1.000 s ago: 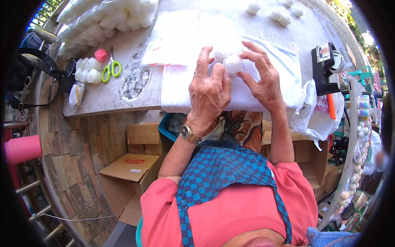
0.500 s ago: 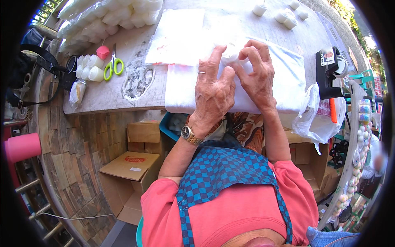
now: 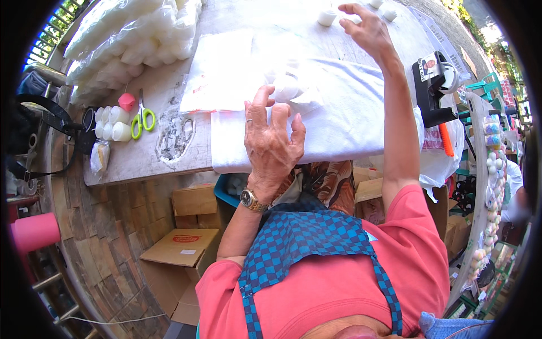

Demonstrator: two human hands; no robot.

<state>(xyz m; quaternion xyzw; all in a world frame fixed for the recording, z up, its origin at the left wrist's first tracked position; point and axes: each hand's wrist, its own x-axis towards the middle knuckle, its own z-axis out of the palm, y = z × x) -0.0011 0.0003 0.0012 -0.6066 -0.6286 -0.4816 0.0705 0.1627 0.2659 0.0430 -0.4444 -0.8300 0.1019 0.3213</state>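
While left hand (image 3: 272, 137) fingers spread on white cloth (image 3: 350, 107), right hand (image 3: 368, 29) fingers open near small white piece (image 3: 326, 18).

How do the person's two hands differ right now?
The left hand lies spread on the white cloth near the table edge, beside a small white piece; the right hand is stretched far across the table, near a white cup. The left wrist wears a watch; the right wrist is bare. Both hands are open.

You had one pair of green scissors (image 3: 142, 119), one pink cap (image 3: 127, 101), one black tape dispenser (image 3: 432, 85), two cardboard boxes (image 3: 176, 248) underneath.
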